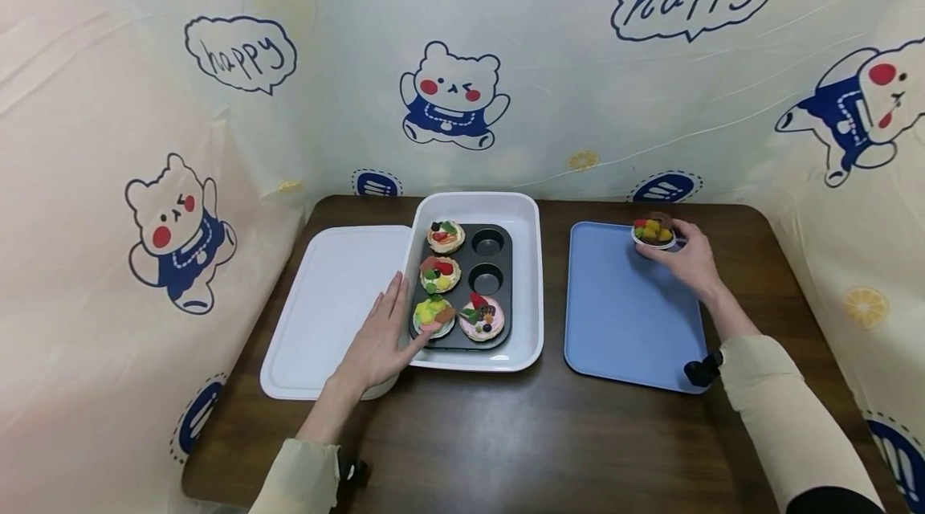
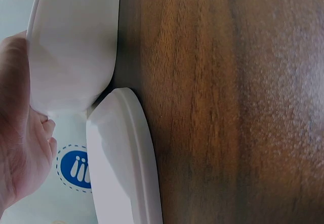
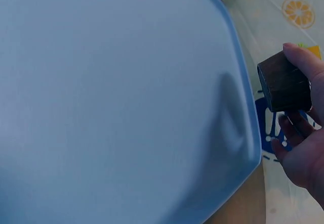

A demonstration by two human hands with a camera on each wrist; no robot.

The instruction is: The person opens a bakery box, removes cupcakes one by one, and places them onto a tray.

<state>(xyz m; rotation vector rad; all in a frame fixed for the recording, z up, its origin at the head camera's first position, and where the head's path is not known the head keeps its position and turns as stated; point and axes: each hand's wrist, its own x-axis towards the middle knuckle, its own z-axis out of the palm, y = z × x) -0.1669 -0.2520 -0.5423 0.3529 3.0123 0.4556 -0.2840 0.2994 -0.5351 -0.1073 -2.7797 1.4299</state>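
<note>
My right hand (image 1: 690, 261) pinches a cupcake (image 1: 654, 231) with yellow, red and brown toppings above the far end of the blue tray (image 1: 629, 321). In the right wrist view the cupcake's dark cup (image 3: 284, 85) sits between thumb and fingers, off the tray surface. With straight fingers my left hand (image 1: 379, 341) rests at the left rim of a deep white tray (image 1: 527, 337), thumb over its inner side. Inside that tray is a dark muffin tin (image 1: 499, 341). Several topped pastries fill its left column, and a pink-topped one (image 1: 482, 318) sits at front right.
A white lid-like tray (image 1: 325, 313) lies at left, beside the deep tray. Everything stands on a dark wooden table (image 1: 491, 442). A patterned cloth (image 1: 347, 96) with bears hangs behind and at the sides. Two cups of the tin (image 1: 486, 279) hold nothing.
</note>
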